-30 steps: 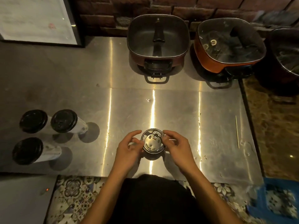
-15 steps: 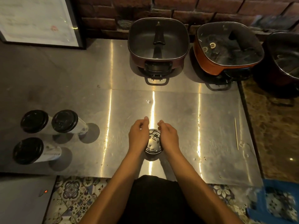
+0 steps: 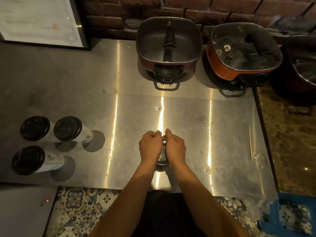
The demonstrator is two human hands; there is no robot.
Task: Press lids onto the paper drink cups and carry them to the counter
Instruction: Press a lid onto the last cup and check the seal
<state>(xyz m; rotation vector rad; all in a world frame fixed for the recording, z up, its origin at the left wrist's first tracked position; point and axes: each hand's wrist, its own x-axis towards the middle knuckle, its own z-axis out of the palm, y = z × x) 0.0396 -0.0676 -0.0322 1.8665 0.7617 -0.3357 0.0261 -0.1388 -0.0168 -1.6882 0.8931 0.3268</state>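
Note:
A paper cup stands near the front edge of the steel table (image 3: 188,125), capped by a dark lid (image 3: 163,152) with pale lettering. Only a narrow strip of that lid shows between my hands. My left hand (image 3: 150,147) lies curled over the lid's left half. My right hand (image 3: 175,148) covers its right half, fingers bent over the far rim. The cup's body is hidden under them. Three white paper cups with black lids stand at the table's left: two side by side (image 3: 35,128) (image 3: 67,128) and one nearer me (image 3: 28,159).
Two square electric pans sit at the back, a dark one (image 3: 168,45) and an orange one with a glass lid (image 3: 244,50); a third pot (image 3: 302,64) is at the right edge. A thin wooden skewer (image 3: 250,144) lies at right. A framed sheet (image 3: 41,21) leans back left.
My hands went from holding the lid at its edges by the fingertips to lying over its top, covering most of it. The view moved slightly closer.

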